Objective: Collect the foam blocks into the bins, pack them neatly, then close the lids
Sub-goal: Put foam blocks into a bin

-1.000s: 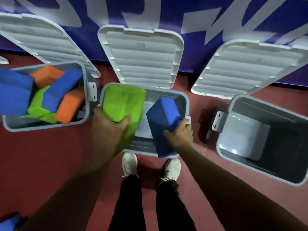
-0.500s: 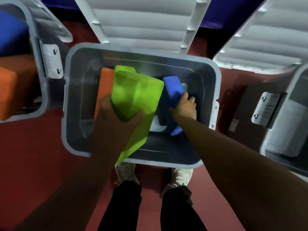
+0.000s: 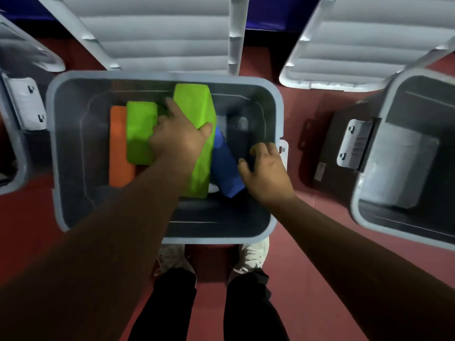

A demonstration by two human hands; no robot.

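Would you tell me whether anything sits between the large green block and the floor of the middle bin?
The tilted blue block pokes out from under the right side of the large green block, so it likely blocks a flat landing.

In a grey bin (image 3: 53, 143), the left hand (image 3: 177, 141) grips the larger green block (image 3: 197, 107); the relaxed right hand (image 3: 268, 173) hangs beside a blue block (image 3: 226, 173).
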